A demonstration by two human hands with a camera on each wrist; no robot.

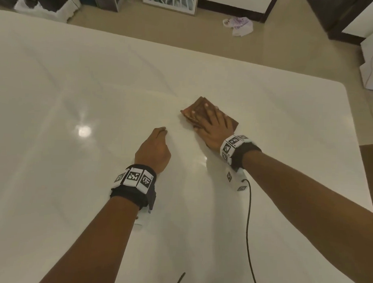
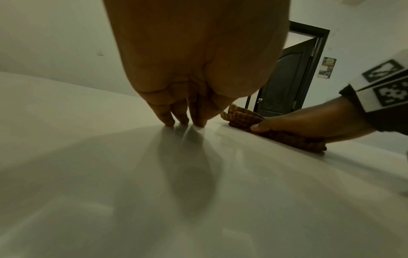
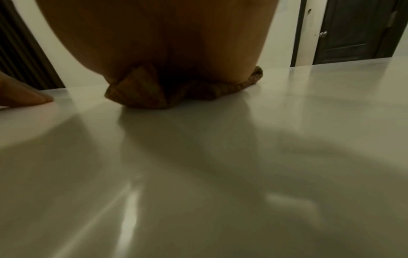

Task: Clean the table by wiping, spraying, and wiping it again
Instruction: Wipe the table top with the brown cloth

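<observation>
Nearest me a black cable (image 1: pixel 249 217) trails over the glossy white worktop (image 1: pixel 73 201), by my right forearm. Further in, my left hand (image 1: pixel 153 151) stands on the worktop on its fingertips (image 2: pixel 169 122), fingers bent down and close together, its grip holding nothing. Just to the right and a little farther, my right hand (image 1: pixel 213 129) lies flat on the folded brown cloth (image 1: pixel 195 108), fingers spread and straight, palm pressing it onto the worktop; the cloth's edges bulge out from under the palm in the right wrist view. Beyond the far edge, a pale crumpled bag (image 1: pixel 238 24) lies on the floor.
</observation>
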